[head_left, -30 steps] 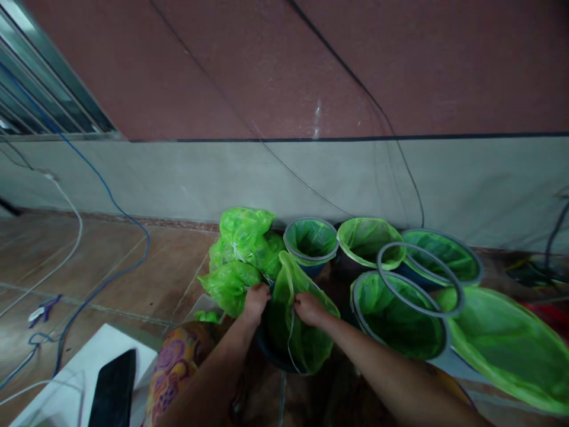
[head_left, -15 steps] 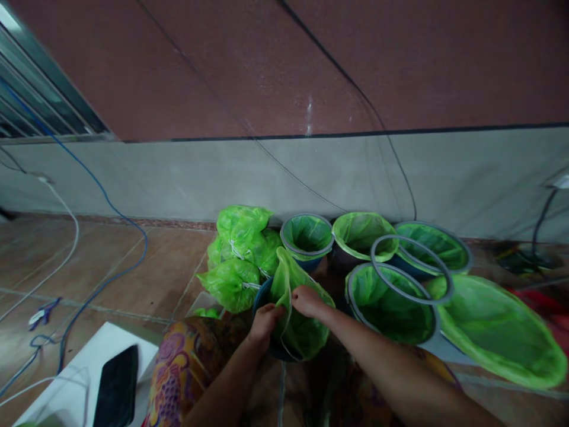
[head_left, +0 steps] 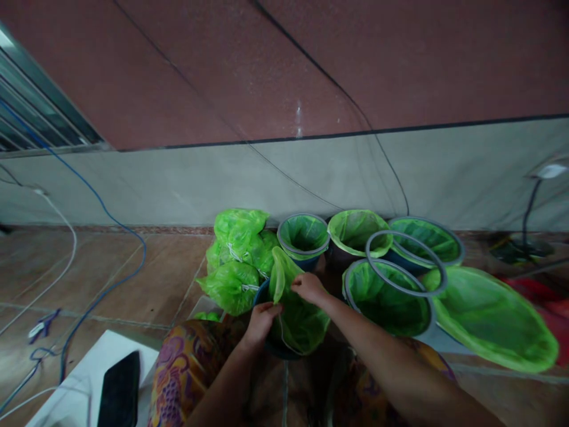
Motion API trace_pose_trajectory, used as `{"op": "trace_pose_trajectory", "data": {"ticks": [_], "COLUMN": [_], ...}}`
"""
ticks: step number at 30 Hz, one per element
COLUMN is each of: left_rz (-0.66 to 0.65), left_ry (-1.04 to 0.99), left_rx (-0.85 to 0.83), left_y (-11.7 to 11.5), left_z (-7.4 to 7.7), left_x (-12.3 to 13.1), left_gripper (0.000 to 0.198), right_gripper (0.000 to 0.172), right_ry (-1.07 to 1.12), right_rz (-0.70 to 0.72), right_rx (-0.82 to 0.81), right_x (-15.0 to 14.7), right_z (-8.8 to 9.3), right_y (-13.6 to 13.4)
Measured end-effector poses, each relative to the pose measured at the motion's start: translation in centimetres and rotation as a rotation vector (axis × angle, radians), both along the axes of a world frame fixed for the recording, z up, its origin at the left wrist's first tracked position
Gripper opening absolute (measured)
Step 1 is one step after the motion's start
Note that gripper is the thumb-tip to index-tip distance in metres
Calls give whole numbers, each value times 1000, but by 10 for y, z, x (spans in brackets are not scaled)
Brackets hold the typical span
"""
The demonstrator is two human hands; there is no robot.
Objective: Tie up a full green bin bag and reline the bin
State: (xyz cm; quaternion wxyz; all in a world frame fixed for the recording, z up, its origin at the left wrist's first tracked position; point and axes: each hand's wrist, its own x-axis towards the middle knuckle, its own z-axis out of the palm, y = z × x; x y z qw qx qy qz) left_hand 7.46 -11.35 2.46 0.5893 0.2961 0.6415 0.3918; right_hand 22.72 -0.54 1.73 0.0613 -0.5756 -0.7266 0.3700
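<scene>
A green drawstring mesh bag [head_left: 306, 325] hangs inside a dark blue bin [head_left: 262, 293] between my knees, one side of its rim raised in a peak. My left hand [head_left: 261, 322] is closed on the bag's edge at the near left. A pale string runs down from beside those fingers along the rim. Over the bag's opening, my right hand [head_left: 310, 289] has thumb and fingers pinched together. Whatever lies between its fingertips is too small to make out.
Knotted green bags [head_left: 235, 284] are piled left of the bin. Several bins lined with green bags stand along the wall, and a loose grey ring [head_left: 405, 287] rests across two of them. A phone [head_left: 119, 388] lies on a white box [head_left: 66, 391]; a blue cable [head_left: 106, 284] crosses the tiles.
My right hand has drawn slightly up and away from my left hand, widening the space between them. The left hand stays at the bag's edge. The view has tilted slightly.
</scene>
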Motion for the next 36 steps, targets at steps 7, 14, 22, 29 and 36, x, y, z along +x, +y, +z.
{"op": "trace_pose_trajectory", "data": {"ticks": [7, 14, 22, 29, 36], "left_rz": [-96, -170, -111, 228, 49], "left_ry": [223, 643, 1003, 774, 346], "left_rx": [39, 73, 6, 338, 529], "left_y": [-1, -9, -15, -12, 24], "left_z": [0, 31, 85, 133, 141], "left_x": [-16, -32, -55, -56, -33], "left_gripper": [10, 20, 27, 31, 17], "right_gripper": [40, 22, 23, 21, 31], "right_ry": [-282, -202, 52, 1017, 1143], "right_rz": [-173, -174, -272, -357, -287], "right_rx": [-32, 10, 137, 185, -154], "right_x": [28, 21, 20, 23, 6], "right_z": [-23, -15, 30, 81, 93], "right_y": [26, 32, 43, 26, 9]}}
